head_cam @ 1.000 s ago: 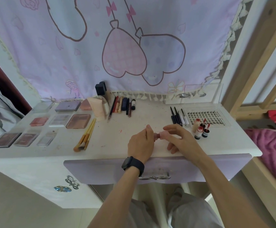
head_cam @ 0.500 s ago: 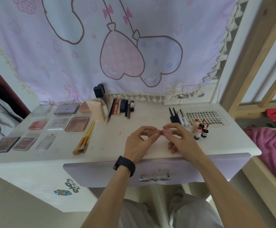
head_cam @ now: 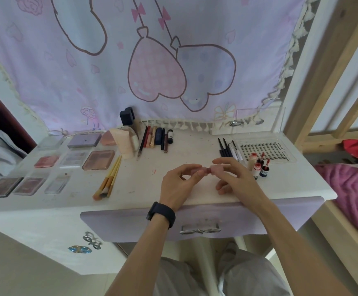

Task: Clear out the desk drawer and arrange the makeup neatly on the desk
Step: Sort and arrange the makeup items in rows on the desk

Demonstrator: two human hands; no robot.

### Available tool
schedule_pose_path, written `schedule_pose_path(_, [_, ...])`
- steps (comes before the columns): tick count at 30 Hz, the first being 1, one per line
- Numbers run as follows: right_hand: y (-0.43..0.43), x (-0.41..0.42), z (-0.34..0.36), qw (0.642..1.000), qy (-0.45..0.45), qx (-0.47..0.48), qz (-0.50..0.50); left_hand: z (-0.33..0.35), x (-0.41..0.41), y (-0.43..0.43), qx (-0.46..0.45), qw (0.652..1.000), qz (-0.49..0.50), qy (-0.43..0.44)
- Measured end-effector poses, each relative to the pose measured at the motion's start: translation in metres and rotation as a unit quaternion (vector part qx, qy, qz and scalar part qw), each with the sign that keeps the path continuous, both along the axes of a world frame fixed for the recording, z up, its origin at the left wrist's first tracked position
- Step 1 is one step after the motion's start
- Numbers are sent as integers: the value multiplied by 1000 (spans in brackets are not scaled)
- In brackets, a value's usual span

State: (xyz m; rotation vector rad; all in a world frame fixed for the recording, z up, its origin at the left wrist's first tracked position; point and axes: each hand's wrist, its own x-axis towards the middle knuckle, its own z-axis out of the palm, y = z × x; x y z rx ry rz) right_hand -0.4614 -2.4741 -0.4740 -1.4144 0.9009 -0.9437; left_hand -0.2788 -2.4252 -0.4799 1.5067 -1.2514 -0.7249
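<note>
Left hand (head_cam: pixel 178 185) and right hand (head_cam: pixel 236 178) each pinch one end of a pink item (head_cam: pixel 214 169) at frame centre, over the tabletop (head_cam: pixel 184 150). The drawer (head_cam: pixel 129 223) below is shut.

My L hand (head_cam: pixel 179 184) and R hand (head_cam: pixel 235 178) meet just above the front part of the desk (head_cam: pixel 152 189). Both pinch a small pink item (head_cam: pixel 213 169) btwn thumb & fingertips; can't tell exactly what it is. Black watch (head_cam: pixel 162 213) on my L wrist. Left side of desk: palettes (head_cam: pixel 98 160) laid in rows, w/ brushes (head_cam: pixel 109 178) angled beside them. Back centre: row of pencils & tubes (head_cam: pixel 156 137) next to a pink tube (head_cam: pixel 124 144) standing up. Right side: black liners (head_cam: pixel 227 147), lash tray (head_cam: pixel 265 150), and small red-capped bottles (head_cam: pixel 259 167) just beside my R hand. Lilac drawer front (head_cam: pixel 131 223) w/ bow handle sits below the desk edge. Heart-print curtain (head_cam: pixel 173 60) hangs behind.
</note>
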Motion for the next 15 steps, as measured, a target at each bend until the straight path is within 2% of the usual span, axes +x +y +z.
schedule_pose_path(4, [1, 7, -1, 996, 71, -31, -36, 3, 0, 1, 0, 1000, 2, 8])
schedule_pose_path(10, [17, 2, -2, 994, 53, -86, -29, 14, 0, 6, 35, 997, -42, 49])
schedule_pose_path(15, [38, -7, 11, 974, 113, -190, -48, 31, 0, 14, 76, 987, -93, 105])
